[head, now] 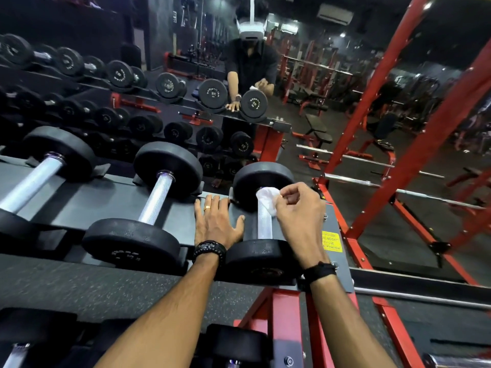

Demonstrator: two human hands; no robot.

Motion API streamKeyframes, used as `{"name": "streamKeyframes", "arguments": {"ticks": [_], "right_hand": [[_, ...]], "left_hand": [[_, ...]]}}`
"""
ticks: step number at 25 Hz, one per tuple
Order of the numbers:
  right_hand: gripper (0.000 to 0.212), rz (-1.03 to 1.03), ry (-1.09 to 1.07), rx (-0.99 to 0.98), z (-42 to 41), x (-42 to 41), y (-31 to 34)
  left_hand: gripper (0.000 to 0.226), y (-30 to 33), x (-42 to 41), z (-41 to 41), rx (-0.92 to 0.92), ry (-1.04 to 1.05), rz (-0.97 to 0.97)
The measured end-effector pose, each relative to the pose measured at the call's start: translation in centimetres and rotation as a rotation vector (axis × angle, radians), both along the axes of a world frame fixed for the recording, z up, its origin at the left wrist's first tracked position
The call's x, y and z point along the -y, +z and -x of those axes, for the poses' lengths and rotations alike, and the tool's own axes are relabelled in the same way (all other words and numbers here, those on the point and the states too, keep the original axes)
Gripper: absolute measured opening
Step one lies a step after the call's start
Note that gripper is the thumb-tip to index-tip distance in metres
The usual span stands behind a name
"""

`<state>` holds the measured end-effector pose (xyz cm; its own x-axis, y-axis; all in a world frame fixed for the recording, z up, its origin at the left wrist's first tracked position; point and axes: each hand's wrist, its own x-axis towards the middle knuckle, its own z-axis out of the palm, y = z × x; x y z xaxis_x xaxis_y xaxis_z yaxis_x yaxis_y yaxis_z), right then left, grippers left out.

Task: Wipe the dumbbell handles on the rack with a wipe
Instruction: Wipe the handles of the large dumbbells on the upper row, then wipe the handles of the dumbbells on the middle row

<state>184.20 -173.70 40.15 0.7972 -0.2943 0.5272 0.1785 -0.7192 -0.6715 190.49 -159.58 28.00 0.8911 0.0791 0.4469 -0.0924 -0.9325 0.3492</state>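
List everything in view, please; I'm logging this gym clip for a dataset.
dumbbells: three on the top shelf, black heads, silver handles; more on a lower shelf
wipe: one, white, on the rightmost dumbbell's handle
rack: one, grey shelves, red frame
yellow sticker: one, at the rack's right end
mirror: one, behind the rack
left hand: flat on the shelf beside the rightmost dumbbell, ring, dark bracelet
right hand: pinching the wipe, black wristband

A gym — dumbbell rack (pixel 111 197), wall mirror (pixel 332 102), red squat frames (pixel 414 144).
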Motion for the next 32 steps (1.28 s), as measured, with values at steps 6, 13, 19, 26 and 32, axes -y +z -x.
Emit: {"name": "streamKeyframes", "arguments": {"ticks": [6, 13, 19, 26, 32], "right_hand": [[0.007, 0.047, 0.018, 0.007, -0.1, -1.2, -1.2], [0.005, -0.197, -0.036, 0.233, 4.1, -2.2, 0.0], [0.008, -0.623, 0.049, 0.288, 15.9, -3.7, -5.0], [0.017, -0.740, -0.076, -0.199, 23.6, -3.2, -20.3], [0.016, -0.713, -0.169, -0.438, 26.9, -1.5, -27.1]], "left_hand": [[0.049, -0.3, -0.1, -0.1, 0.022, -0.022, 0.081], [0.052, 3.3, -2.0, 5.9, -0.271, -0.287, 0.818], [0.047, -6.6, -4.3, 24.1, -0.310, -0.296, 0.967], [0.047, -19.1, -9.9, 31.7, -0.442, -0.151, 0.271], [0.069, -21.7, -10.2, 30.3, -0.507, 0.153, 0.179]]}}
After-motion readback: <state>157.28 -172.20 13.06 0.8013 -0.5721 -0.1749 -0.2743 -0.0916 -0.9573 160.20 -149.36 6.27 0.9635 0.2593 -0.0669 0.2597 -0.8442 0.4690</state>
